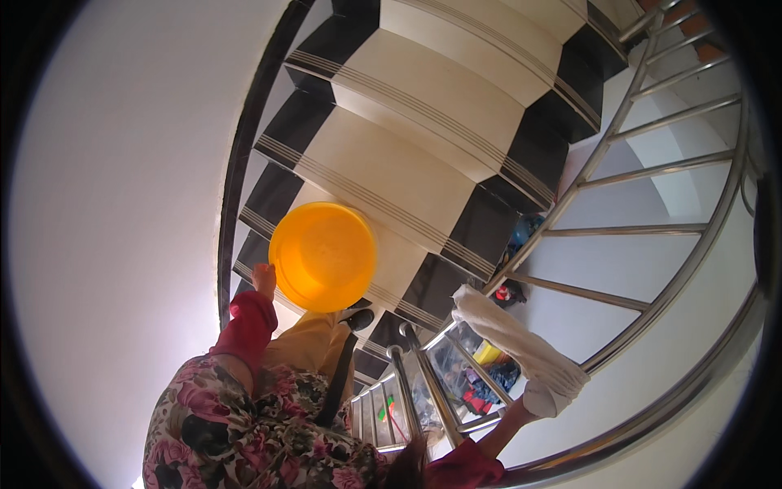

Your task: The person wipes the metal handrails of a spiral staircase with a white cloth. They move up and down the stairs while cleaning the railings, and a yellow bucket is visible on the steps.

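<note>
My left hand (264, 280) grips the rim of a round yellow plastic basin (324, 257) at its left side. No contents show inside the basin, which is above the stair treads in front of my legs. At the lower right, my right hand (524, 408) holds a bunched white cloth (507, 333). The cloth hides most of its fingers and hangs in a long strip across the stainless steel railing (455, 324). Whether the cloth touches the rail is unclear.
Tiled stairs (415, 116) with cream middles and black ends rise ahead. A white wall (122, 183) with a black skirting stands at left. The curved metal banister (721, 208) bounds the right side. Below it lie plastic bags and clothing (489, 382).
</note>
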Demonstrator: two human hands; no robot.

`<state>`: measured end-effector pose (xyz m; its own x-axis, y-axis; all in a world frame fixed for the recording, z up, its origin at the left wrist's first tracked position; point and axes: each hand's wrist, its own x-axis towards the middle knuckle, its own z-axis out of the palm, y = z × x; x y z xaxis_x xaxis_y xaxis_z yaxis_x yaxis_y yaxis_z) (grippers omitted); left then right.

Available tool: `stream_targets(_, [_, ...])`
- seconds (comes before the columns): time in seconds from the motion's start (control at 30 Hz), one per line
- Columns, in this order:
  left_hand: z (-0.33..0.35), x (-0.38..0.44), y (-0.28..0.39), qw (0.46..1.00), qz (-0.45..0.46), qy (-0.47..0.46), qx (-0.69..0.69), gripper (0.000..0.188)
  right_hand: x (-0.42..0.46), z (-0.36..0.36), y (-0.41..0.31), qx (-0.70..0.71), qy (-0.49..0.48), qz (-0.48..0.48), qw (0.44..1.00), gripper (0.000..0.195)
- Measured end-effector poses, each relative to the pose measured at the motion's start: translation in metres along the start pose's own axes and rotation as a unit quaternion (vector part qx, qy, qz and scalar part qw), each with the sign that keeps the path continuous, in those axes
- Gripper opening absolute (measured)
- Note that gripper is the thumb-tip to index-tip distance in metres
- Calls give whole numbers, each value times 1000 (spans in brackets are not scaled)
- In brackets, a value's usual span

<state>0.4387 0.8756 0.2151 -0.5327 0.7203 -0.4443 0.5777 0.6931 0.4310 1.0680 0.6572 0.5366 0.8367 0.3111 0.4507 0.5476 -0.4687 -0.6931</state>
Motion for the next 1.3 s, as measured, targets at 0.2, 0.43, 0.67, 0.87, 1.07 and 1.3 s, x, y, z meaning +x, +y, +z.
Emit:
stream_targets(0.2, [20,-24,32,825,-211,-290,-437,64,-2,-8,-1,-64,-11,-89,994,68])
stream_targets(0.43, [-7,-45,72,642,-113,-414,-635,64,-3,2,-35,9,21,-55,998,55])
stream_targets(0.67, [0,-10,72,663,-129,-429,-600,57,6,-1,-7,68,41,-10,997,51])
stream_targets(0.87, [8,65,76,718,-112,-462,-509,43,11,-3,-20,231,42,72,969,48])
stream_targets(1.07, [13,85,143,735,-133,-511,-426,45,26,-50,58,-132,16,-73,988,48])
stream_targets(1.3, [26,75,190,901,88,-349,-241,32,65,-102,105,-462,43,-21,886,49])
